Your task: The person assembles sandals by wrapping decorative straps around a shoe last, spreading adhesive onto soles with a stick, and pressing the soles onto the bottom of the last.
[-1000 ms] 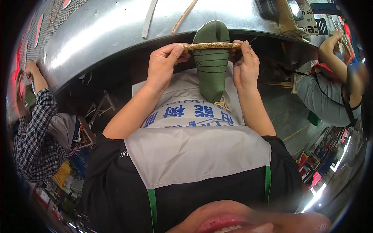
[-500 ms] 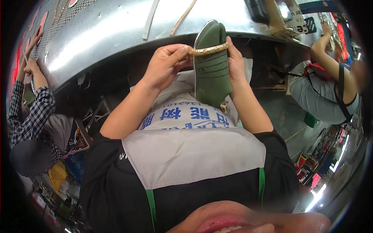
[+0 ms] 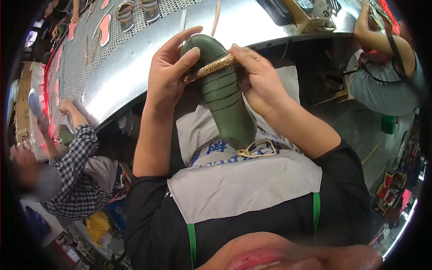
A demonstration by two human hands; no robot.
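A green shoe last (image 3: 225, 108) is held up in front of my apron, tilted with its toe up and to the left. A glittery gold strap (image 3: 210, 68) lies slantwise across its front part, above several dark lines. My left hand (image 3: 165, 74) is closed around the left side of the toe, thumb on top near the strap. At the strap's right end, my right hand (image 3: 261, 76) is closed with thumb and forefinger pinching it; its other fingers go behind the last. A pale cord loop (image 3: 258, 150) hangs at the heel end.
Beyond my hands runs a shiny metal bench edge (image 3: 135, 63) with two thin strips. A mesh conveyor (image 3: 85, 58) carries red-edged insoles (image 3: 105, 30) and sandals (image 3: 149, 10). An open carton (image 3: 310, 22) stands at back right. Co-workers sit at left and right.
The last has moved left and tilted. My left hand has gone from pinching the strap's left end to gripping the toe; my right hand has gone from the last's side to the strap's right end.
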